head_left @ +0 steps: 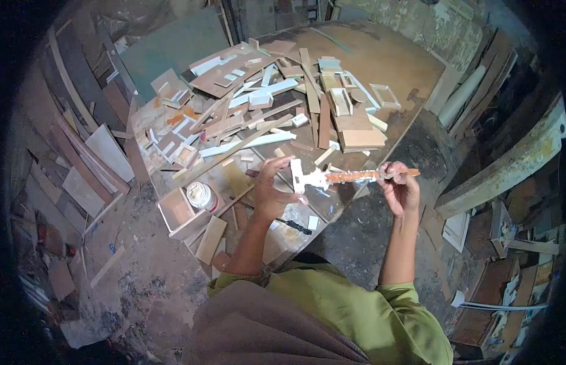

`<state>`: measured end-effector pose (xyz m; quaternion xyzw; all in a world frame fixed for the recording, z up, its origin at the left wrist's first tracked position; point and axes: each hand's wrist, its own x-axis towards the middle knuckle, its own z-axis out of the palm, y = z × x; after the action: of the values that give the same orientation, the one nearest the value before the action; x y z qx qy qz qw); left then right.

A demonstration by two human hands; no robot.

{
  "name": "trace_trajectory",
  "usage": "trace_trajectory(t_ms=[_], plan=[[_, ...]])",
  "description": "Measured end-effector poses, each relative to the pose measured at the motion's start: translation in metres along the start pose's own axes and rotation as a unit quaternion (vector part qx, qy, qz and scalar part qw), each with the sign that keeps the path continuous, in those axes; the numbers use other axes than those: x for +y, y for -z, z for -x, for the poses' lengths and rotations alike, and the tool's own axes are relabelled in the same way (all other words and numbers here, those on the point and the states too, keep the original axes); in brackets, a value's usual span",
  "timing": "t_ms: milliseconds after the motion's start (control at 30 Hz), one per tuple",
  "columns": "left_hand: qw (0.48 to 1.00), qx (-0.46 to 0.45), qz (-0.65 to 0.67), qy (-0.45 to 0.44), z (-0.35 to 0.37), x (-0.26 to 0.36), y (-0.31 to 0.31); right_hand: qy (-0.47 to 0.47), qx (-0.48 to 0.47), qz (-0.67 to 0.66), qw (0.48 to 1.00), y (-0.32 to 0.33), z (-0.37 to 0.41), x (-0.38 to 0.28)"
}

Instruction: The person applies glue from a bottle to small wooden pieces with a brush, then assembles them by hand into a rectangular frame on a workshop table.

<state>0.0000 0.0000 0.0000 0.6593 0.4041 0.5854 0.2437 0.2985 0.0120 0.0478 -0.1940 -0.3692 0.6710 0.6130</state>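
Note:
My left hand point(274, 191) holds a small pale wooden block point(297, 176) upright between thumb and fingers, above the near part of the worktable. In my right hand point(400, 187) is the end of an orange-brown glue stick point(350, 177), crusted along its length with white paste. The stick lies level, and its thick white tip reaches the right face of the block. To the left of my left hand stands an uncovered tub point(201, 196) with white paste round its rim, beside an open wooden box point(176, 208).
Wood strips, small box frames and offcuts are heaped across the table point(392, 64). A stack of boards point(363, 140) lies at the right of the heap. A black-handled tool point(295, 227) rests near the front edge. Planks lean along both sides of the room.

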Motion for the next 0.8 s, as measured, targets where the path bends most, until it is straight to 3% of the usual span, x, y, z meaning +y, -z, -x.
trace_trajectory(t_ms=[167, 267, 467, 567, 800], plan=[[0.998, 0.028, 0.030, -0.039, 0.000, -0.006, -0.003, -0.010, 0.015, 0.001, 1.000, -0.004, -0.012, 0.006], [0.996, 0.055, 0.076, 0.007, 0.004, -0.008, -0.004, -0.024, 0.010, 0.019, 0.999, 0.006, -0.012, 0.011], [0.995, 0.069, 0.032, 0.065, 0.004, -0.021, 0.001, -0.044, -0.021, 0.003, 0.999, 0.003, -0.012, 0.011], [0.996, 0.085, 0.022, 0.031, 0.000, -0.014, 0.004, -0.050, -0.030, -0.004, 0.998, 0.006, -0.017, 0.012], [0.996, 0.073, 0.025, 0.053, 0.001, -0.016, 0.005, -0.040, -0.013, -0.014, 0.999, -0.009, -0.034, 0.015]])
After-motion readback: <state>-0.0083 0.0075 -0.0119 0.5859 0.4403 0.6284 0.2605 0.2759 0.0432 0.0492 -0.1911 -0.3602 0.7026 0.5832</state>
